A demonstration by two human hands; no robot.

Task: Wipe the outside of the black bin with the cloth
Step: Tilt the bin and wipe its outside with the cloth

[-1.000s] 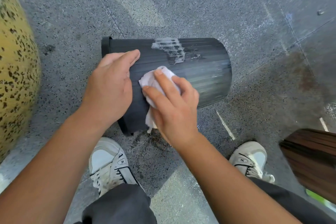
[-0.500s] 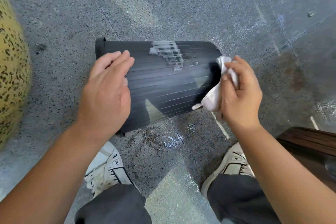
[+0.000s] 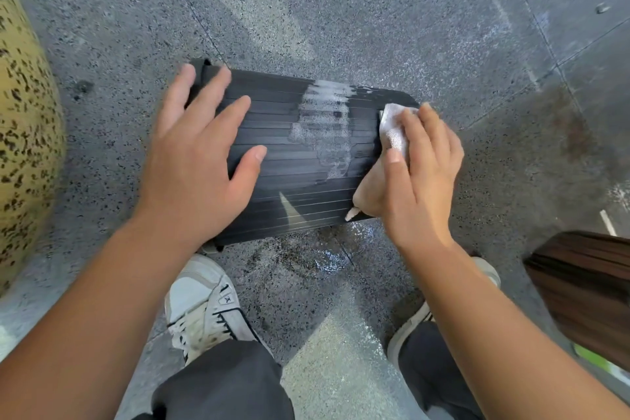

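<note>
A ribbed black bin (image 3: 289,181) lies on its side on the grey speckled floor, rim to the left, base to the right. A white soapy smear (image 3: 325,123) runs across its upper side. My left hand (image 3: 201,160) rests flat on the bin's left part, fingers spread, holding nothing. My right hand (image 3: 419,174) presses a white cloth (image 3: 393,128) against the bin's right end. Most of the cloth is hidden under my fingers.
A yellow speckled rounded object (image 3: 24,133) stands at the far left. A dark brown striped object (image 3: 586,293) sits at the right edge. My two white shoes (image 3: 204,307) stand just below the bin, with a wet patch (image 3: 320,256) on the floor between them.
My right hand swept the cloth from the bin's left-middle to its right end. The bin has rolled, bringing the soapy smear further onto the top. My left hand's fingers have spread.
</note>
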